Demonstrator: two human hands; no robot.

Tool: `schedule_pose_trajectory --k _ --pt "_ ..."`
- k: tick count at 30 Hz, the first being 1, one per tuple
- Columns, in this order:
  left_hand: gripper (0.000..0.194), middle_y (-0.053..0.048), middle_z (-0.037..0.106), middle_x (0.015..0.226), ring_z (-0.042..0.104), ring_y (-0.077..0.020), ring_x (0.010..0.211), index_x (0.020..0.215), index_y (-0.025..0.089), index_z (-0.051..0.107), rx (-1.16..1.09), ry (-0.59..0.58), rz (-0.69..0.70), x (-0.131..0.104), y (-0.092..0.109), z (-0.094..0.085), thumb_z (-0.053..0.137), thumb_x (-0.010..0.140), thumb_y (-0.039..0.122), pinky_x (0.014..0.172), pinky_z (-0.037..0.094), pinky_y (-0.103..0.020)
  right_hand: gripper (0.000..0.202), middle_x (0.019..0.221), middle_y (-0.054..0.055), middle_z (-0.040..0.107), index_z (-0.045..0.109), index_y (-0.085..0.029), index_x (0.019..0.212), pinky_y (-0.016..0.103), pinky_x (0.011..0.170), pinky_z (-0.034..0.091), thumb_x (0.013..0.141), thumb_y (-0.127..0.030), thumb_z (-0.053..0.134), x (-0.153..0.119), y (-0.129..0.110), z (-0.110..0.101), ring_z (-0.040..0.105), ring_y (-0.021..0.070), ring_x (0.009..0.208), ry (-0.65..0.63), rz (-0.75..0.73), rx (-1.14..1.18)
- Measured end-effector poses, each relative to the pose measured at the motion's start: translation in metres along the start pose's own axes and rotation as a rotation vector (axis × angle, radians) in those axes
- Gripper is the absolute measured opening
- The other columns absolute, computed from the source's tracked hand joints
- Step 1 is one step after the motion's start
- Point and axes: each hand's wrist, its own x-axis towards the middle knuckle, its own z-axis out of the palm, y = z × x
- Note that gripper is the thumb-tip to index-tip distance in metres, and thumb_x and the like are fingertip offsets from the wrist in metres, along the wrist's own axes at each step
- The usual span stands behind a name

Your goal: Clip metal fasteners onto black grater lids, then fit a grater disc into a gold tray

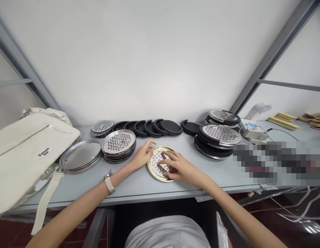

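In front of me on the table lies a round perforated grater disc [156, 159], set inside a gold-rimmed round tray [155, 175]. My right hand [178, 166] rests on the disc from the right, fingers spread over its raised teeth. At the upper left rim is my left hand [142, 155], its fingers apart and slightly bent, touching or very near the edge. Just left of that hand stands a stack of grater discs [119, 142] with silver rims. Farther left is a pile of plain silver round plates [81, 155].
Black round holders [171, 126] overlap in a row along the wall. At right stand stacks of assembled graters [219, 134]. Smaller perforated discs [102, 126] sit back left. A cream bag [33, 151] covers the left end; a white box [250, 129] with a cable is at right.
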Motion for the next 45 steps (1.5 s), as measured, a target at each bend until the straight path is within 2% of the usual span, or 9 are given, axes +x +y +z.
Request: schedule_pose_trajectory --k 6,13,16,23,27,31,35,40,45 --pt "0.030 -0.003 0.061 0.093 0.060 -0.0095 0.063 0.115 0.021 0.046 -0.062 -0.003 0.000 -0.001 0.000 0.000 0.053 0.086 0.026 0.052 0.043 -0.017 0.039 0.145 0.010 0.041 0.058 -0.029 0.125 0.047 0.109 0.029 0.087 -0.037 0.060 0.000 0.000 0.001 0.031 0.0281 0.135 0.002 -0.043 0.048" --pt "0.043 -0.005 0.062 0.098 0.065 -0.0142 0.073 0.116 0.021 0.046 -0.062 -0.011 -0.034 -0.001 -0.001 0.001 0.065 0.079 0.033 0.056 0.048 -0.019 0.039 0.145 0.005 0.041 0.058 -0.033 0.125 0.046 0.109 0.030 0.087 -0.038 0.060 -0.002 -0.003 0.003 0.030 0.0287 0.136 0.025 0.006 0.090" --pt "0.040 -0.005 0.063 0.098 0.065 -0.0141 0.074 0.114 0.020 0.046 -0.055 -0.007 -0.029 0.000 -0.003 0.002 0.064 0.081 0.033 0.059 0.049 -0.021 0.039 0.145 0.004 0.040 0.057 -0.033 0.126 0.046 0.110 0.029 0.087 -0.039 0.059 -0.002 -0.003 0.001 0.027 0.0280 0.137 0.010 0.018 0.119" --pt "0.038 -0.006 0.063 0.097 0.065 -0.0146 0.075 0.115 0.019 0.042 -0.068 -0.005 -0.043 0.000 -0.002 0.003 0.058 0.083 0.030 0.060 0.049 -0.022 0.061 0.155 0.005 0.024 0.044 -0.033 0.139 0.047 0.114 0.022 0.082 -0.038 0.065 -0.004 0.001 -0.017 0.012 0.0271 0.144 -0.180 -0.010 0.232" --pt "0.034 -0.005 0.062 0.097 0.064 -0.0132 0.071 0.114 0.020 0.040 -0.064 0.002 -0.046 0.000 -0.002 0.004 0.055 0.084 0.026 0.054 0.047 -0.020 0.063 0.155 0.005 0.025 0.042 -0.033 0.140 0.044 0.113 0.025 0.082 -0.035 0.065 -0.001 0.002 -0.026 0.015 0.0251 0.143 -0.230 0.001 0.255" --pt "0.035 -0.005 0.062 0.098 0.063 -0.0125 0.070 0.115 0.020 0.039 -0.076 0.007 -0.041 0.001 -0.004 0.003 0.053 0.083 0.023 0.054 0.047 -0.019 0.070 0.152 0.010 0.029 0.043 -0.027 0.139 0.047 0.113 0.022 0.075 -0.034 0.071 0.000 0.005 -0.015 0.019 0.0289 0.142 -0.130 0.021 0.171" --pt "0.042 -0.004 0.061 0.096 0.061 -0.0105 0.063 0.120 0.021 0.035 -0.072 0.031 -0.044 0.001 -0.006 0.002 0.056 0.083 0.023 0.050 0.045 -0.018 0.060 0.145 0.018 0.036 0.055 -0.016 0.121 0.052 0.111 0.020 0.067 -0.029 0.075 -0.001 0.011 0.000 0.022 0.0341 0.138 0.034 0.017 0.089" --pt "0.042 -0.005 0.060 0.100 0.062 -0.0099 0.065 0.121 0.021 0.035 -0.054 0.025 -0.030 0.001 -0.006 0.002 0.055 0.084 0.023 0.052 0.045 -0.017 0.048 0.137 0.017 0.042 0.054 -0.018 0.112 0.048 0.107 0.030 0.068 -0.023 0.073 -0.005 0.014 0.003 0.037 0.0310 0.129 0.100 -0.022 0.120" --pt "0.056 -0.005 0.059 0.101 0.062 -0.0096 0.064 0.134 0.022 0.025 -0.047 0.029 -0.042 0.000 -0.007 0.002 0.053 0.086 0.022 0.052 0.045 -0.018 0.049 0.136 0.012 0.042 0.051 -0.021 0.112 0.039 0.104 0.037 0.069 -0.019 0.072 -0.007 0.011 0.004 0.039 0.0271 0.127 0.125 -0.028 0.187"
